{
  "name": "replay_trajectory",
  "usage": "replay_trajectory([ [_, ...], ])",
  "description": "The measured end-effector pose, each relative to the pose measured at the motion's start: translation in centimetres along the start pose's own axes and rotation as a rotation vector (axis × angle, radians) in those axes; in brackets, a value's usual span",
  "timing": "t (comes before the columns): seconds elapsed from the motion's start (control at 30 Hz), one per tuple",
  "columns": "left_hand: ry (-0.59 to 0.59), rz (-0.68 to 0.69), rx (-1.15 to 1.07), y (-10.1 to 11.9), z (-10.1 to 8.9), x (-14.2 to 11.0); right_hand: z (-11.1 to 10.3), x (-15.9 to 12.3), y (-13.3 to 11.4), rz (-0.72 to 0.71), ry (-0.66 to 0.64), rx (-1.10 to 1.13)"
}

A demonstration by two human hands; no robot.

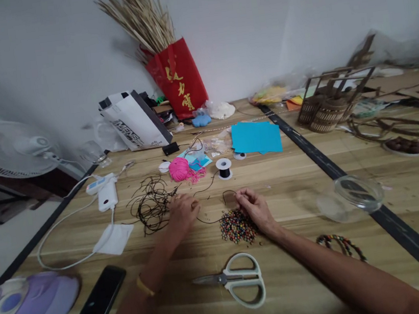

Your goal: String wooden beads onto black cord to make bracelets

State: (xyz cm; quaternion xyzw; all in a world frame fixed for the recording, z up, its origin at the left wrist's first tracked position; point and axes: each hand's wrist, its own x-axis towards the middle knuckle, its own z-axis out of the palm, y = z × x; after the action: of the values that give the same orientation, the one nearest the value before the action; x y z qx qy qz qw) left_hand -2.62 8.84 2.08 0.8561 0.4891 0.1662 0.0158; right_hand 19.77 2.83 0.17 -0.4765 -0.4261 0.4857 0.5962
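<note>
Right hand (256, 208) pinches thin black cord (226, 192) at 1 o'clock of the small multicoloured beads (238, 227), likely keeping them reachable. Left hand (184, 213), 10 o'clock: fingers curled, can't tell grip.

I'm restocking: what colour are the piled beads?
The beads are multicoloured, including red and black; clearest in head view.

The light-brown, wood-grained surface (295, 279) is crossed by dark strips (304, 147). Small multicoloured beads (238, 227) are heaped just beside the right grip (255, 206); thin black cord (154, 210) is strewn, tangled, beside the left grip (183, 213). White-handled metal scissors (223, 278) are laid on the near side of both grips. Beyond the grips are set a white spool of black thread (225, 172) and flat bright-blue sheets (256, 137).
</note>
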Motion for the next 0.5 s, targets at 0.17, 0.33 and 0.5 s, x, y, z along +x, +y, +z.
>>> replay_trajectory([
  [0.17,-0.083,-0.009,0.048,1.1,2.0,2.8,-0.1,0.1,0.4,-0.026,-0.012,-0.009],
  [0.33,-0.124,0.047,0.121,1.0,3.2,3.4,-0.1,0.2,0.6,-0.033,-0.019,-0.009],
  [0.5,-0.119,0.037,0.174,-0.2,2.3,3.1,-0.2,0.2,0.4,-0.032,-0.015,-0.002],
])
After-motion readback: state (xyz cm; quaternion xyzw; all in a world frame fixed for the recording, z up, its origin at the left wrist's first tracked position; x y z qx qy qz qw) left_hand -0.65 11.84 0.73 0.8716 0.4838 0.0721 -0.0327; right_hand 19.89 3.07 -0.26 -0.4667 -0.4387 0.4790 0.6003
